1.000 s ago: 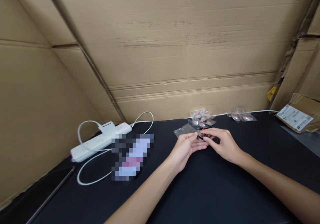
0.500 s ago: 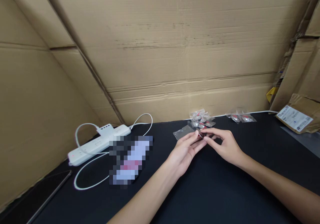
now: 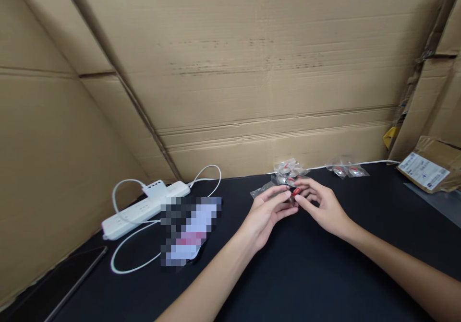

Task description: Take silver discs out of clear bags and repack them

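Observation:
My left hand (image 3: pixel 264 216) pinches a small shiny dark piece (image 3: pixel 292 198) between thumb and fingers, above the black table. A bright red part (image 3: pixel 296 191) stands out at its upper right. My right hand (image 3: pixel 322 204) has its thumb and index fingertips closed around that red part. What kind of thing it is cannot be made out, since the fingers cover much of it. Just behind the hands lies a pile of small clear bags (image 3: pixel 288 167) with silvery, red-marked pieces inside. A flat clear plastic bag (image 3: pixel 262 190) lies left of the pile, partly behind my left hand.
More clear bags with silvery pieces (image 3: pixel 347 170) lie at the back right. A brown parcel with a white label (image 3: pixel 425 171) sits at the far right. Leftward are a white power strip (image 3: pixel 133 214) with cables, a blurred-out phone-like item (image 3: pixel 192 228) and a dark flat panel (image 3: pixel 68 283).
The small piece has turned between my fingers, and its red part now shows plainly. My right fingertips have shifted slightly apart around it. The view has moved a little.

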The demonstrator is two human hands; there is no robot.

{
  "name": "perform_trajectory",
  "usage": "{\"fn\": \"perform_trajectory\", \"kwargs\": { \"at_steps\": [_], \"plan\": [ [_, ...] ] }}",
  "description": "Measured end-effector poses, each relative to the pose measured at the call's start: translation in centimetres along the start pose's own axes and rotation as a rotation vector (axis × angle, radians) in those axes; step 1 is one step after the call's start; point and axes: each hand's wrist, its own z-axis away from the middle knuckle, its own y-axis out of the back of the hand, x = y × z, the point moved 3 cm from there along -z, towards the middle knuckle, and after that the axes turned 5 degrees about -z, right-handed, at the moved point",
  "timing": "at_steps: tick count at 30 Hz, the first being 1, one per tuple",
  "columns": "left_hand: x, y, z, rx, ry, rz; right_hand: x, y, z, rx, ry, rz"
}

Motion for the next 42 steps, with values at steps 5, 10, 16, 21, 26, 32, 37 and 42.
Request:
{"fn": "perform_trajectory", "kwargs": {
  "at_steps": [5, 10, 16, 21, 26, 32, 37, 42],
  "plan": [
    [0.0, 0.1, -0.1, 0.004, -0.056, -0.109, 1.0, 0.1, -0.3, -0.018, -0.151, -0.163],
    [0.5, 0.2, 0.0, 0.004, -0.118, -0.161, 0.7, -0.3, -0.3, 0.038, -0.298, -0.401],
    [0.8, 0.0, 0.1, -0.007, -0.153, -0.220, 0.9, -0.7, 0.2, -0.023, -0.490, -0.787],
    [0.5, 0.0, -0.1, 0.035, -0.252, -0.429, 1.2, -0.8, 0.2, -0.162, -0.553, -0.771],
    [0.7, -0.4, 0.4, 0.016, -0.391, -0.609, 1.4, -0.7, 0.1, -0.176, -0.573, -0.753],
    [0.7, -0.4, 0.4, -0.013, -0.417, -0.624, 1.7, -0.5, 0.2, -0.136, -0.563, -0.840],
    [0.8, -0.4, 0.2, -0.022, -0.380, -0.555, 1.0, -0.8, 0.3, -0.235, -0.615, -1.004],
    [1.0, -0.5, 0.3, -0.009, -0.373, -0.504, 0.6, -0.8, 0.3, -0.266, -0.584, -0.927]
  ]
}}
